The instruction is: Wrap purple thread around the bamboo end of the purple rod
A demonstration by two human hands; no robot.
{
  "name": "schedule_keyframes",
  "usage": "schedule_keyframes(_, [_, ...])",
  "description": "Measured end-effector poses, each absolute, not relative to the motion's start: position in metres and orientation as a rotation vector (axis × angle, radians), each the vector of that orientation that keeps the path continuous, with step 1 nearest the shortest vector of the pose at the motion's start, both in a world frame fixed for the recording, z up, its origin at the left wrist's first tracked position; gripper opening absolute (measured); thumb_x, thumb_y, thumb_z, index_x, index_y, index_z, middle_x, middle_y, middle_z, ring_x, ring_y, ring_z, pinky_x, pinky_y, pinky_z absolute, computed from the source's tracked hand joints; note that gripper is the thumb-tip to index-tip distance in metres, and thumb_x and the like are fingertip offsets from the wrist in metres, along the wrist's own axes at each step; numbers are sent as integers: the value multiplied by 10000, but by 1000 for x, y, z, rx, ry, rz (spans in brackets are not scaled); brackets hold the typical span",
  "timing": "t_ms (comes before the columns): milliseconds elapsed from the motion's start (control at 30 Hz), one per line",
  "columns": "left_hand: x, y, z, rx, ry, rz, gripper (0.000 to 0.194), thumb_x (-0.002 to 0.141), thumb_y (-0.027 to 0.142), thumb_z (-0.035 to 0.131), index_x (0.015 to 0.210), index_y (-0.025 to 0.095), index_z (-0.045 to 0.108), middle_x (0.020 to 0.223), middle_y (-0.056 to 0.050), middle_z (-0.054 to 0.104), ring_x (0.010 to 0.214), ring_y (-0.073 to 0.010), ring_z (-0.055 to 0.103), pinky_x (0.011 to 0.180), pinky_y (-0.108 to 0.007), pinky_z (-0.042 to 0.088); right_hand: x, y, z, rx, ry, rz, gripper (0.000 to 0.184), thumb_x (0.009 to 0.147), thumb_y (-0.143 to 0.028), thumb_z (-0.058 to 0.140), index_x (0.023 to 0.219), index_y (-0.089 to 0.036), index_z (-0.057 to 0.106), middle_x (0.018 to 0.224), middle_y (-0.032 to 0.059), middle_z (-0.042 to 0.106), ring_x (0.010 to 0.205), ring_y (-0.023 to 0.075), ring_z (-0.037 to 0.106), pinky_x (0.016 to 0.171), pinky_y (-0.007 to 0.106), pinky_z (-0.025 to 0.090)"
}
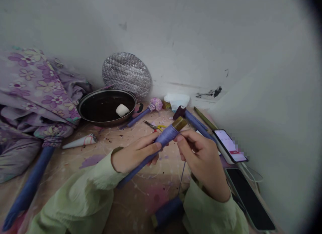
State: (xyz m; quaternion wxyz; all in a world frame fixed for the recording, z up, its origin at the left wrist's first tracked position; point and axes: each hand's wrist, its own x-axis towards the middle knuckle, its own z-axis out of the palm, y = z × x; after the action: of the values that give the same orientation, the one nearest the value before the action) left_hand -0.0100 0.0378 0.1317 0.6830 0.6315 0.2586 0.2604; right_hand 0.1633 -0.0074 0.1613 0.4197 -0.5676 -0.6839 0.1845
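Note:
My left hand (141, 152) is closed round a tapered stick (166, 136) wrapped in blue-violet thread. Its upper end is a bare olive-brown tip (179, 123), and the stick slants down to the left. Close to that tip, my right hand (201, 157) pinches blue thread (182, 177) against the wrapped part. From those fingers the strand drops to a dark blue thread spool (169, 212) lying near the front, partly covered by my right sleeve.
A dark pan (105, 108) holding a white cup-like piece (122, 110) stands behind, near a silver foil disc (127, 74). Yellow-handled pliers (153, 126) lie beyond my hands. Two phones (230, 145) are at right. Floral fabric (37, 83) fills the left; a white cone (80, 141) lies beside it.

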Motion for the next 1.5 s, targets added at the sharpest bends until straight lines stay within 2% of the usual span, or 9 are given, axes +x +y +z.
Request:
schedule_keyframes(200, [-14, 44, 134, 1202, 305, 433, 282, 828, 334, 513, 1057, 210, 407, 947, -36, 516, 522, -64, 565, 345, -127, 316, 163, -13, 165, -1386, -1722, 492, 190, 846, -203, 464, 680, -168, 550, 461, -55, 463, 406, 66, 445, 417, 183, 350])
schedule_keyframes(300, [-13, 44, 134, 1202, 296, 422, 258, 842, 319, 501, 1029, 203, 368, 829, -17, 566, 426, -45, 509, 322, -120, 287, 163, -13, 164, -1413, -1735, 453, 191, 839, -209, 470, 666, -166, 537, 473, -48, 473, 420, 72, 456, 431, 195, 350])
schedule_keyframes(400, [-10, 43, 135, 1220, 376, 533, 225, 822, 290, 538, 955, 189, 388, 652, 51, 501, 360, -8, 381, 327, -115, 269, 163, -10, 161, -1431, -1727, 428, 157, 840, -222, 477, 742, -159, 582, 510, -36, 506, 451, 83, 486, 469, 208, 378])
schedule_keyframes(767, [-6, 56, 127, 1345, 582, 750, 228, 817, 324, 555, 886, 191, 383, 634, 70, 470, 343, -8, 338, 329, -141, 270, 163, -4, 158, -1451, -1709, 353, 173, 843, -237, 481, 795, -168, 632, 543, -24, 561, 431, 81, 477, 460, 207, 394])
schedule_keyframes(1000, [-5, 51, 128, 1725, 778, 745, 288, 847, 377, 497, 1052, 185, 433, 664, 50, 409, 485, -56, 381, 435, -188, 338, 163, -5, 158, -1446, -1701, 403, 166, 843, -234, 477, 787, -170, 620, 553, -21, 573, 437, 82, 490, 471, 210, 405])
schedule_keyframes(1133, [-6, 48, 126, 1872, 814, 737, 205, 877, 363, 436, 958, 178, 469, 668, 30, 440, 588, -96, 414, 568, -238, 380, 162, -6, 159, -1434, -1712, 390, 163, 839, -222, 480, 769, -170, 619, 540, -29, 552, 419, 73, 460, 462, 207, 392])
schedule_keyframes(1267, [-8, 48, 120, 1862, 830, 630, 266, 921, 367, 288, 965, 175, 468, 680, 14, 474, 605, -114, 437, 605, -272, 381, 163, -6, 159, -1440, -1728, 376, 160, 839, -225, 486, 776, -172, 623, 527, -33, 539, 425, 76, 465, 463, 208, 386])
schedule_keyframes(1400, [-5, 48, 122, 1831, 736, 637, 268, 913, 373, 313, 997, 168, 464, 680, 13, 481, 598, -110, 457, 584, -261, 402, 162, -5, 159, -1447, -1717, 362, 159, 836, -217, 486, 776, -172, 626, 554, -23, 573, 428, 77, 478, 459, 208, 389])
schedule_keyframes(1500, [-4, 47, 127, 1770, 670, 672, 232, 900, 349, 365, 994, 164, 468, 813, -23, 542, 642, -105, 515, 593, -255, 437, 161, -5, 159, -1430, -1714, 370, 172, 838, -216, 478, 751, -170, 619, 553, -20, 582, 414, 73, 470, 440, 204, 381])
